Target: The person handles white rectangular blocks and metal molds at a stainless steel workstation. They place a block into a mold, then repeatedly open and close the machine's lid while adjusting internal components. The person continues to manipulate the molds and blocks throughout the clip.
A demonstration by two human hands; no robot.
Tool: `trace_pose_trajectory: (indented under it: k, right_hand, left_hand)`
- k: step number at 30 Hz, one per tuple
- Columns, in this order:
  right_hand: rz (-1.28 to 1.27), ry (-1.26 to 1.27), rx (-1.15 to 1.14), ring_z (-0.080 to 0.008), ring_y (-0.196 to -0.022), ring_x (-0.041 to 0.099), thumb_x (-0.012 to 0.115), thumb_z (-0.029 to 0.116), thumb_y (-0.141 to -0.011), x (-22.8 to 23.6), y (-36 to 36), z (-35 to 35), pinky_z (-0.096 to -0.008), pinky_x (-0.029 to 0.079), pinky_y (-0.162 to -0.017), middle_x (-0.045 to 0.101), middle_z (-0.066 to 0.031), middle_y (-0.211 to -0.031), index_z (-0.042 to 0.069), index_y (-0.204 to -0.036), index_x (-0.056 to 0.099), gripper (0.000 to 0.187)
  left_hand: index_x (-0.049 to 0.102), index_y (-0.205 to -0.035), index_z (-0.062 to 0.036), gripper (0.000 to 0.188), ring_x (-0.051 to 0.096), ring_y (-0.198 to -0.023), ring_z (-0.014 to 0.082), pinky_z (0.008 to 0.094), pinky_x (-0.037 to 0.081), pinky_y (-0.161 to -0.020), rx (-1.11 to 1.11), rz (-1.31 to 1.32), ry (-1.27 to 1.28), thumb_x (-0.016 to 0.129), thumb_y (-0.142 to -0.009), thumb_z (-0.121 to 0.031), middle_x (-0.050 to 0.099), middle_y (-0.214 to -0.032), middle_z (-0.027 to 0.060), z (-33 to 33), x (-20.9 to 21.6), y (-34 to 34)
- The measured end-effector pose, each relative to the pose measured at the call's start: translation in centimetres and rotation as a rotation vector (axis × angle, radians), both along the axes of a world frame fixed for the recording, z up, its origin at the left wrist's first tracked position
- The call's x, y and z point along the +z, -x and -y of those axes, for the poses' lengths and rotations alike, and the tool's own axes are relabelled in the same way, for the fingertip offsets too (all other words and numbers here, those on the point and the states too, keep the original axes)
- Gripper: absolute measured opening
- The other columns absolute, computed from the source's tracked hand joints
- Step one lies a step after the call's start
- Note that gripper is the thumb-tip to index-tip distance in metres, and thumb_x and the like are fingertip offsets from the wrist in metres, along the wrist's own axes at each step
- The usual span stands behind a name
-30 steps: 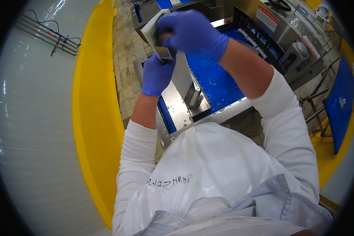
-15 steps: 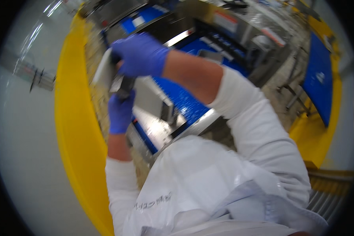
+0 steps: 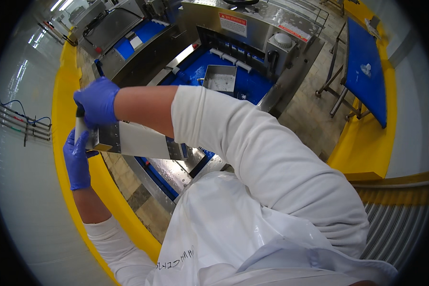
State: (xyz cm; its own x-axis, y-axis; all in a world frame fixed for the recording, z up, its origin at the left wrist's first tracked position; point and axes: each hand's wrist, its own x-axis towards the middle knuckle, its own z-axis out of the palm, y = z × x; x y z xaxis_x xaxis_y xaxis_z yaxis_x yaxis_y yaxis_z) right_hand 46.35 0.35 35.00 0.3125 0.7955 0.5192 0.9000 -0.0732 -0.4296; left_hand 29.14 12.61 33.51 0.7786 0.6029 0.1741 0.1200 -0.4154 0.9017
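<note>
My right hand [image 3: 98, 101], in a blue-violet glove, reaches across to the left with its fingers curled around the black grip of a flat white tool [image 3: 81, 131]; its exact kind does not show. Below it, my gloved left hand [image 3: 77, 159] has its thumb and fingers around the lower left corner of a shiny rectangular metal box [image 3: 108, 137]. The flat tool's face is against or close beside the box's end. A pale, long panel [image 3: 145, 141] extends to the right from behind the box, partly hidden by my right forearm.
A steel machine [image 3: 257, 33] with a blue belt [image 3: 200, 64] stands ahead. On that belt lies an open metal tray [image 3: 220, 78]. A tilted blue board [image 3: 364, 71] is at the right, and yellow wall edging [image 3: 64, 95] runs along the left. Steel machinery [image 3: 112, 31] stands farther back.
Both hands have moved left with the metal box and the flat tool; the left hand is also lower. The view has turned, showing more of the machine and the tray on its belt.
</note>
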Motion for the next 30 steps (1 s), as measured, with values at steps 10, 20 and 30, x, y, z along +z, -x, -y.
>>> trace_pose_trajectory:
  k: [10, 20, 30]
  right_hand:
    - [0.088, 0.254, -0.309, -0.0284, -0.091, 0.072, 0.080, 0.030, -0.081, -8.2, -14.1, 12.7, -0.0413, 0.056, -0.082, 0.075, -0.0127, -0.106, 0.011, -0.117, 0.069, 0.042]
    - [0.163, 0.989, -0.408, -0.0370, -0.102, 0.070, 0.071, 0.020, -0.083, -32.6, -27.1, 15.8, -0.0438, 0.055, -0.092, 0.072, -0.0206, -0.112, 0.005, -0.114, 0.074, 0.034]
    - [-0.017, 0.782, -0.307, -0.0336, -0.102, 0.071, 0.067, 0.016, -0.087, -30.2, -26.9, 17.3, -0.0400, 0.055, -0.091, 0.073, -0.0186, -0.111, 0.006, -0.119, 0.072, 0.034]
  left_hand:
    - [0.062, -0.125, -0.0023, 0.036, 0.070, -0.080, 0.0232, 0.0337, 0.059, -0.068, 0.355, 0.075, 0.251, 0.063, -0.095, -0.022, 0.070, -0.107, 0.0114, -8.5, -9.3, 13.2]
    - [0.059, -0.128, -0.0046, 0.037, 0.071, -0.095, 0.0258, 0.0396, 0.061, -0.074, 0.513, 0.078, 0.642, 0.060, -0.094, -0.018, 0.070, -0.114, 0.0112, -2.2, -23.2, 25.3]
    - [0.057, -0.131, -0.0063, 0.035, 0.067, -0.106, 0.0251, 0.0439, 0.057, -0.084, 0.579, -0.021, 0.944, 0.058, -0.097, -0.018, 0.068, -0.119, 0.0098, 2.8, -36.9, 30.8]
